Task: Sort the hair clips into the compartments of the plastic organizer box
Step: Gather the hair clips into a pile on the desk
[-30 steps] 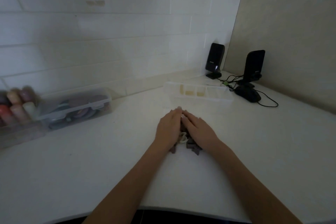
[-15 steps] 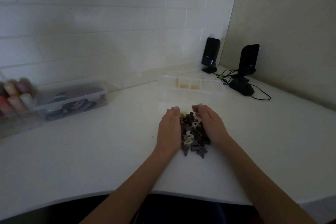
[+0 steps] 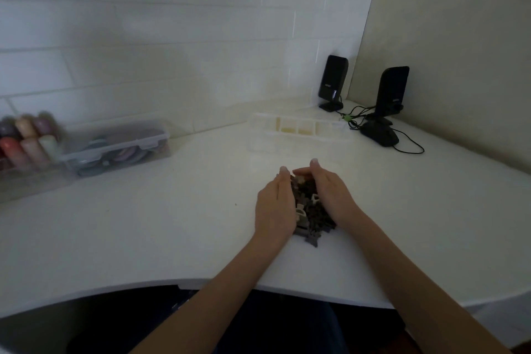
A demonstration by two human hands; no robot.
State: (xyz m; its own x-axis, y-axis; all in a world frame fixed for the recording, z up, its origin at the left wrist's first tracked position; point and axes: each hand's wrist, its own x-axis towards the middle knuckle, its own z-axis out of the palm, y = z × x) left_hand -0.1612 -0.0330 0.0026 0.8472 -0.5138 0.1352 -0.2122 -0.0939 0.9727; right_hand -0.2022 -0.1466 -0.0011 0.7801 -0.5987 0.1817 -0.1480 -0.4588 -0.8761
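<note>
- The hair clips, mostly dark brown with a few cream ones, lie in one loose heap on the white worktop, nearer its front edge than its back edge.
- The left hand and the right hand stand on edge on either side of the heap. Their fingers are straight and close together, pressing against the clips and gripping none.
- The plastic organizer box stands well apart from the heap, toward the back edge. A few of its compartments show cream contents.
- Risk: squeezing the heap tighter may tangle the clips, so lifting one would drag others along.
- Risk: the clips at the near end of the heap lie outside both palms. A sweep toward the body could push them to the front edge and off it.
- Risk: the light is dim and the browns look alike, so shades may get mixed between compartments.
- Risk: the box looks light and clear, and a careless reach could nudge it toward the mouse and its cable.
</note>
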